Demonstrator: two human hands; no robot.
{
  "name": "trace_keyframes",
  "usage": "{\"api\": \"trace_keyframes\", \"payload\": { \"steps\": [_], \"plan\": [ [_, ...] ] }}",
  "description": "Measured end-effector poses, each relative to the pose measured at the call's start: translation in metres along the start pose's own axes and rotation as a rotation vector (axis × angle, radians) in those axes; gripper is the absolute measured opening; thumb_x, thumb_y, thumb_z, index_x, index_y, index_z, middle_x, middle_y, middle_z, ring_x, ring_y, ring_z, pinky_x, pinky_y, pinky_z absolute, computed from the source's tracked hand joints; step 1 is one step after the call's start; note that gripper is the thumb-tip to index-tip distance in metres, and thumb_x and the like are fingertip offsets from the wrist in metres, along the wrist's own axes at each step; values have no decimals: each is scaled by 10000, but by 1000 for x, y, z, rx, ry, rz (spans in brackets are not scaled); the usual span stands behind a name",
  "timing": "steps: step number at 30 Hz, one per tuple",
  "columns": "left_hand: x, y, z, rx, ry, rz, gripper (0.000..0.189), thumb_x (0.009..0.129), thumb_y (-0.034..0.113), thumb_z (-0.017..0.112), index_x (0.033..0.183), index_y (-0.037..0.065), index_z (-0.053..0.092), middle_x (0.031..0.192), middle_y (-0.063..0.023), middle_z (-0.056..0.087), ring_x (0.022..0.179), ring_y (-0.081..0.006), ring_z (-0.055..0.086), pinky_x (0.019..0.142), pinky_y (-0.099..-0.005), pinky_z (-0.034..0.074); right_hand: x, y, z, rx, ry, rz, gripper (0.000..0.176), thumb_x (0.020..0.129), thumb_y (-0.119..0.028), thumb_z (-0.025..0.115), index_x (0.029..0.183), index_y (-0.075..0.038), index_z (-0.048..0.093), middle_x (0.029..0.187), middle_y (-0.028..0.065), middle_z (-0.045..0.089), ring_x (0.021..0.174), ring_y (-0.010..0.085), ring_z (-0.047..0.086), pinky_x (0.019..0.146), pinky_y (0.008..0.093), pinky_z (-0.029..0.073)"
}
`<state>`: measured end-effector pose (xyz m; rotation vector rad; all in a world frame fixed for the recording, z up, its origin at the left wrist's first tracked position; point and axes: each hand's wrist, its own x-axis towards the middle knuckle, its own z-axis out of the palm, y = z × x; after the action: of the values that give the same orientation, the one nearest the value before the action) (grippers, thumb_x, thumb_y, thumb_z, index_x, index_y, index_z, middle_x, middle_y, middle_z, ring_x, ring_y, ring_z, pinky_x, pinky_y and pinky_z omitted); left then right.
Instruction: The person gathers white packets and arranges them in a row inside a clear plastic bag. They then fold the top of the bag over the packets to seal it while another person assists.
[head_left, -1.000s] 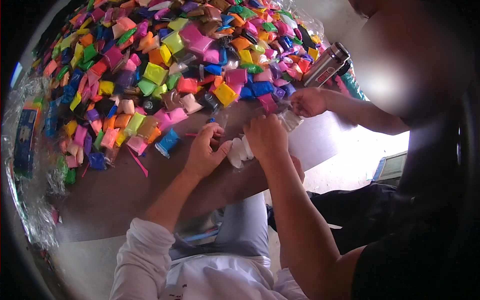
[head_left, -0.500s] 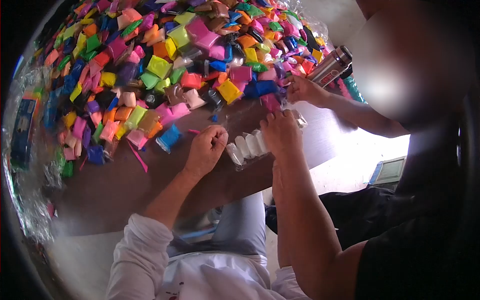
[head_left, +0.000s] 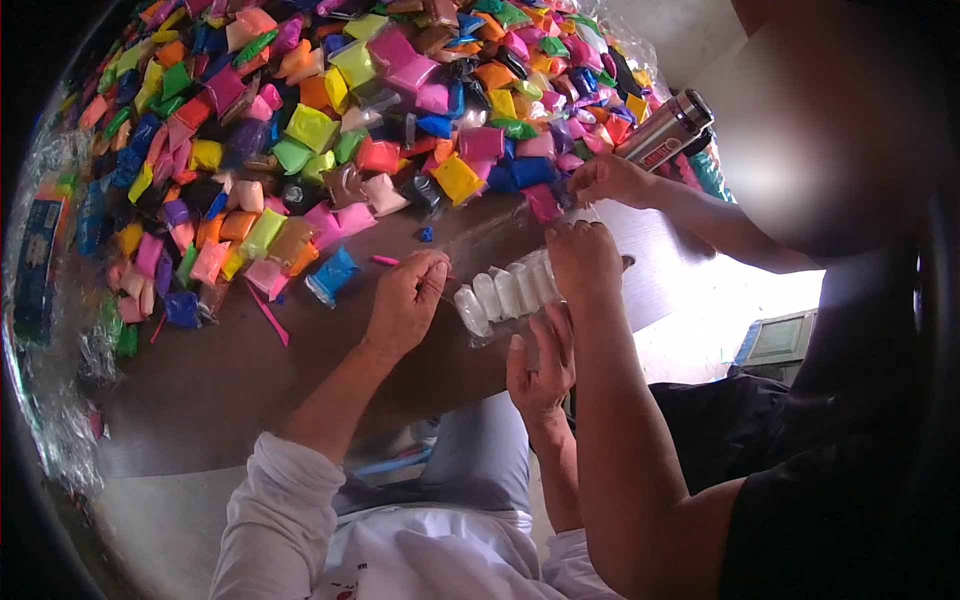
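Note:
My left hand (head_left: 408,305) is closed, thumb against the fingers, left of a row of several white packets (head_left: 510,290) in clear plastic. What it may hold is hidden. A pink stick (head_left: 384,260) shows beside its knuckles. My right hand (head_left: 543,365) is below the row, palm up with fingers apart, its fingertips close to the packets' near edge. Another person's hand (head_left: 585,260) covers the right end of the row. That person's other hand (head_left: 612,182) is at the edge of the heap, fingers pinched near a magenta packet (head_left: 543,203).
A large heap of colourful small packets (head_left: 320,130) covers the far side of the dark table (head_left: 250,400). A steel flask (head_left: 665,130) lies tilted at the right. Crumpled clear plastic (head_left: 60,400) lines the left edge. A blue packet (head_left: 332,275) lies near my left hand.
My right hand has come into view from behind the other person's forearm, fingers spread. That person's near hand has shifted right, uncovering more white packets. My left hand moved slightly left.

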<state>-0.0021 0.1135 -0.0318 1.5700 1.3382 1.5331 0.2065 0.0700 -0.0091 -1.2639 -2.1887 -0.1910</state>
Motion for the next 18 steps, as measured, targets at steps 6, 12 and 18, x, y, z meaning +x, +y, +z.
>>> {"api": "trace_keyframes", "payload": {
  "steps": [6,12,18],
  "plan": [
    [0,2,-1,-36,-22,-79,180,959,154,550,969,-13,616,892,-143,649,788,-244,639,707,-317,498,13,-4,2,64,-28,-12,388,841,-243,612,1155,-16,597,1262,197,523,1216,420,457,1021,518,328],
    [-1,0,0,-105,-13,-79,182,965,155,543,963,-11,615,867,-132,644,756,-224,628,675,-319,490,19,-5,4,183,-89,-75,425,867,-260,595,1205,-4,582,1313,214,509,1256,438,440,1060,528,300],
    [1,9,-5,-70,-63,-177,188,974,163,535,964,-8,612,845,-127,645,733,-203,615,672,-310,485,23,-7,6,207,-118,-54,394,884,-228,591,1191,19,585,1283,221,539,1229,449,466,1045,506,346]
  ]
}}
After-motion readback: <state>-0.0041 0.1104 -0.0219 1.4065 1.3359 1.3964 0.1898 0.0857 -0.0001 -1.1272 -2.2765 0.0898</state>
